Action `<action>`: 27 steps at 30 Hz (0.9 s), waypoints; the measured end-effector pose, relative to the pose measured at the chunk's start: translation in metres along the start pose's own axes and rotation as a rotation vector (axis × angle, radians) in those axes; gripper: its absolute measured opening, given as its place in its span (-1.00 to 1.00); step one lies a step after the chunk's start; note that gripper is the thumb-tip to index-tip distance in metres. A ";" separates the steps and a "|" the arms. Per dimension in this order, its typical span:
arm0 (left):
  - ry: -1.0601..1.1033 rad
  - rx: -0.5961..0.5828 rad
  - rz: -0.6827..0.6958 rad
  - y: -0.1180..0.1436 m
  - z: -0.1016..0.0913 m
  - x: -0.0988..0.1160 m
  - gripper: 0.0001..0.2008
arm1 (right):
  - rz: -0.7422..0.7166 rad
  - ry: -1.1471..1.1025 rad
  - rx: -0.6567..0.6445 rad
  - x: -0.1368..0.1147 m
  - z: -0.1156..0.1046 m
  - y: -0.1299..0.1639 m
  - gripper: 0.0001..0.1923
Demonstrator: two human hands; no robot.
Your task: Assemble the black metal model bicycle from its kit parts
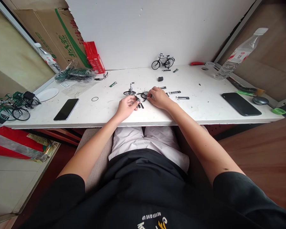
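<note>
A small black model bicycle (132, 90) is between my hands near the table's front edge, its silver handlebar up and its front wheel toward the back left. My left hand (126, 107) is closed, thumb and fingers pinching the bicycle's dark frame. On the other side, my right hand (160, 98) has its fingertips pinched at the rear wheel (144, 95); the exact part between them is partly hidden. Little black pieces (142, 105) lie beside my left fingertips. To the right of my right hand are slim black-and-silver parts (182, 98).
A complete black model bicycle (166, 61) stands by the back wall. Green model bicycles (20, 105) and a phone (66, 109) are at left, with bagged parts (79, 74) behind. At right are a black phone-like slab (241, 104) and a tilted water bottle (239, 57).
</note>
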State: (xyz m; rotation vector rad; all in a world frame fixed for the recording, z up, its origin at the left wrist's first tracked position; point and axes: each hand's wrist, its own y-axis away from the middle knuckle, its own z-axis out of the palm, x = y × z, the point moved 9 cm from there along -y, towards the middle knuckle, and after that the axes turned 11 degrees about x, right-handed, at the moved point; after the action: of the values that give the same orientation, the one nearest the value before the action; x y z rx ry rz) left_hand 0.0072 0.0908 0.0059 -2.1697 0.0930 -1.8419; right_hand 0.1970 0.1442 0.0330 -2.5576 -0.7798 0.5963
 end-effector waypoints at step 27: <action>0.024 0.007 0.022 -0.002 0.000 -0.001 -0.66 | -0.013 -0.787 0.428 -0.063 -0.175 0.001 -0.69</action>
State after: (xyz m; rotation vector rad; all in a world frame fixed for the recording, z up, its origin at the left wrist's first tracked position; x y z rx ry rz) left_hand 0.0071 0.0932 0.0057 -2.1341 0.1150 -1.8534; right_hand 0.2372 0.0627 0.1951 -1.8924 -0.7807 1.6131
